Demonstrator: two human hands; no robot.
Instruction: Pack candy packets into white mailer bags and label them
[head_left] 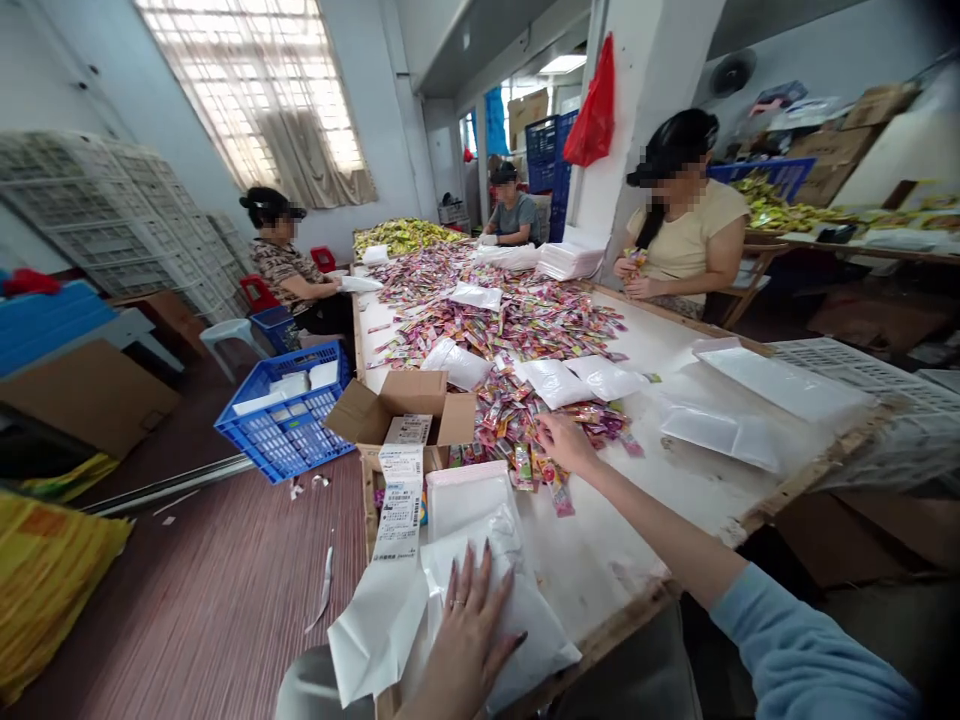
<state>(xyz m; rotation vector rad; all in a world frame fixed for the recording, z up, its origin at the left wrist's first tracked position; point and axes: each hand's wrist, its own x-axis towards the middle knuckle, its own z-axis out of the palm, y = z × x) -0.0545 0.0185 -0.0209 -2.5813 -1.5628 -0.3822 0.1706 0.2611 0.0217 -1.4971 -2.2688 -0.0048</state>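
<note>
My left hand (471, 622) lies flat with fingers spread on a white plastic mailing bag (536, 640) at the table's near edge. Under that bag is a further white bag (469, 490). Stretched forward, my right hand (566, 442) is at the near side of a heap of small pink candy packets (480, 330). Its fingers are curled in among the packets, and what they hold, if anything, is hidden. Left of my hands, a strip of printed labels (401, 500) hangs out of an open cardboard box (412, 400) and folds down beside the bags.
Filled white bags (555, 382) lie on the heap, and others (720, 432) on the right of the white table (645, 510). A blue crate (289, 420) stands at the left. Three people sit around the table. A yellow heap (405, 236) is at the far end.
</note>
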